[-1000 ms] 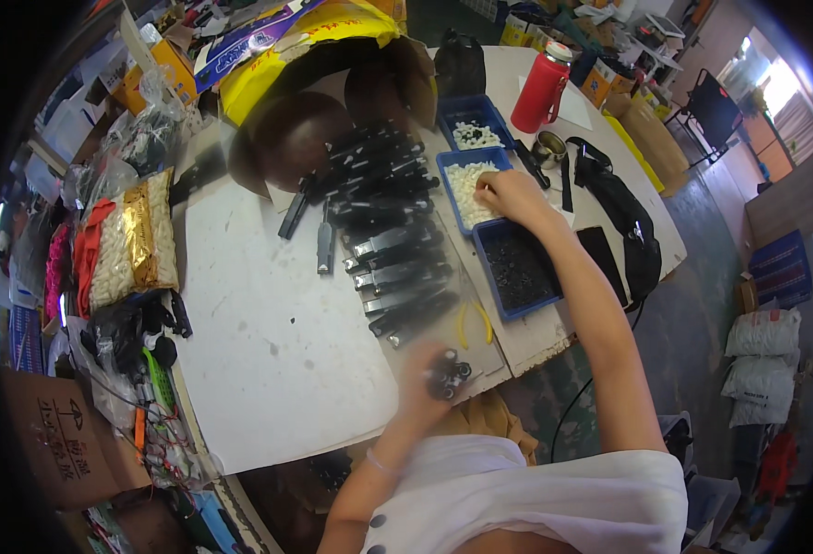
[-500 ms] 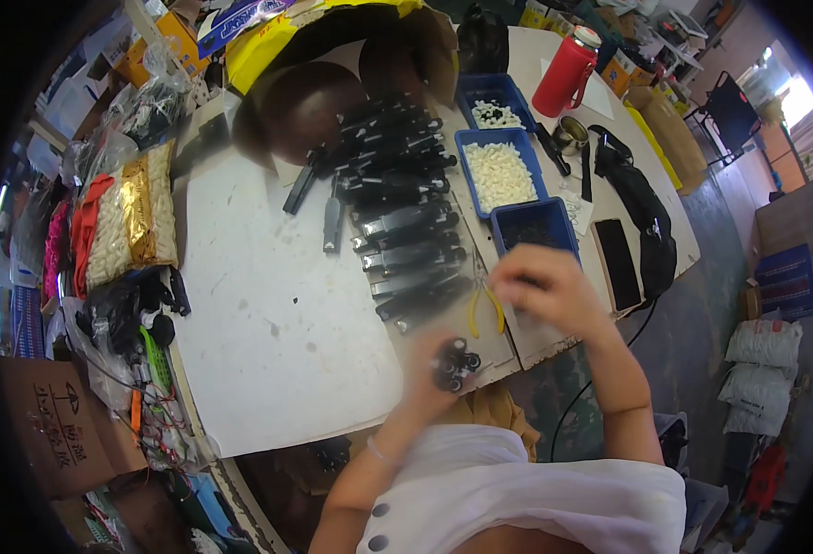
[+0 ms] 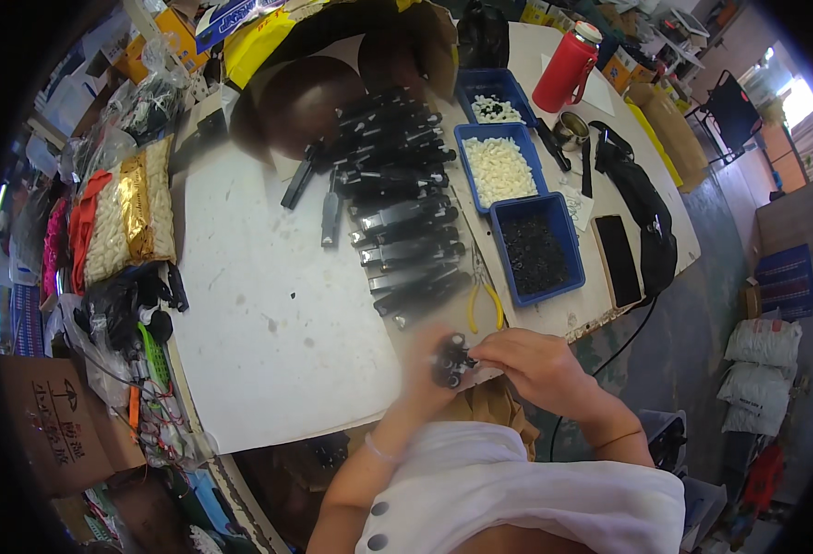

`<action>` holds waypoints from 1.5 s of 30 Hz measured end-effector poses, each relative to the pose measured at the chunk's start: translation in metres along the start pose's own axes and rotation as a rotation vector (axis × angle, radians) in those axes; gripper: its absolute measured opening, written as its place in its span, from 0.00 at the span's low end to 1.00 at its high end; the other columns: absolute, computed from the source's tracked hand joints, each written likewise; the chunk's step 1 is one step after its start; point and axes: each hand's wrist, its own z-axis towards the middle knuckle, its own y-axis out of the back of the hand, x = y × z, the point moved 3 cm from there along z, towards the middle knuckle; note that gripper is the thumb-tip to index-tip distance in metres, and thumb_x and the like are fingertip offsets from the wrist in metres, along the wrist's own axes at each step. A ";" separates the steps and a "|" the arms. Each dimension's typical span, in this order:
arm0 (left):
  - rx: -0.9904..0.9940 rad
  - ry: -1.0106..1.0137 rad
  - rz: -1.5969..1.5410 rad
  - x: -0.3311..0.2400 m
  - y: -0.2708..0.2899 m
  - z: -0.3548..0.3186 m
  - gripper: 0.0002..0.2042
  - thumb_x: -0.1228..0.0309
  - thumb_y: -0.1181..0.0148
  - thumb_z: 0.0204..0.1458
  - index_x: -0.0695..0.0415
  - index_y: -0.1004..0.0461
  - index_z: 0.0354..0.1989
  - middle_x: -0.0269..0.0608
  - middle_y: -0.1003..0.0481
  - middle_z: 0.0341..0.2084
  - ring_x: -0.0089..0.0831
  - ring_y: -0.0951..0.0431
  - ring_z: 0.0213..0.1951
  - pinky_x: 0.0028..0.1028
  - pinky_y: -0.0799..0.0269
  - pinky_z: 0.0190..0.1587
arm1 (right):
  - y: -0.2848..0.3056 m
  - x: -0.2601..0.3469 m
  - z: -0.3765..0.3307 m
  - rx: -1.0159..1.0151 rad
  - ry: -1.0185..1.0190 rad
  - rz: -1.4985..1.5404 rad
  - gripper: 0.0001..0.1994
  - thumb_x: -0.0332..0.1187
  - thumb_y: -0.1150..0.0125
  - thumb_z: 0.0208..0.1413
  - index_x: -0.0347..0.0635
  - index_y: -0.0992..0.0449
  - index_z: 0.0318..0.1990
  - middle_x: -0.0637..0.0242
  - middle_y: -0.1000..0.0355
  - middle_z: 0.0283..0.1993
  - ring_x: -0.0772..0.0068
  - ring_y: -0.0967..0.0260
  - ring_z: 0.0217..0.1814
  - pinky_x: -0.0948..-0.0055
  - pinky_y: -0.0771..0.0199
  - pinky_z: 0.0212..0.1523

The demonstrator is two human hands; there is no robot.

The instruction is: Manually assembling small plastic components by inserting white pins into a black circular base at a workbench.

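My left hand (image 3: 422,374) is closed round a bundle of black parts (image 3: 450,362) with round, ring-like ends that face right, near the table's front edge. My right hand (image 3: 537,367) meets it from the right, thumb and fingers pinched together at the ends. Whatever sits in that pinch is too small to make out. Just beyond the hands lie pliers (image 3: 487,305) with yellow handles. A blue tray (image 3: 521,302) of small black pieces stands behind the right hand. Farther back, several long black pieces (image 3: 406,217) with shiny ends lie in a row.
Two blue bins hold small white pieces (image 3: 500,173) and mixed black and white ones (image 3: 496,110). At the right are a red flask (image 3: 568,69), a metal cup (image 3: 570,131), a phone (image 3: 617,262) and a black bag (image 3: 642,203). A bulging plastic bag (image 3: 129,217) borders the table's left.
My right hand has come from over the tray of small black pieces down to the bundle, uncovering the tray. My left hand stays in nearly the same place with the bundle.
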 end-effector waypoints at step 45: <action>-0.036 0.016 -0.044 -0.001 0.000 -0.001 0.29 0.69 0.29 0.31 0.57 0.36 0.45 0.45 0.34 0.39 0.42 0.32 0.40 0.35 0.35 0.43 | -0.035 -0.023 -0.016 -0.325 0.135 0.003 0.06 0.23 0.37 0.40 0.36 0.27 0.28 0.61 0.28 0.27 0.62 0.29 0.28 0.71 0.29 0.28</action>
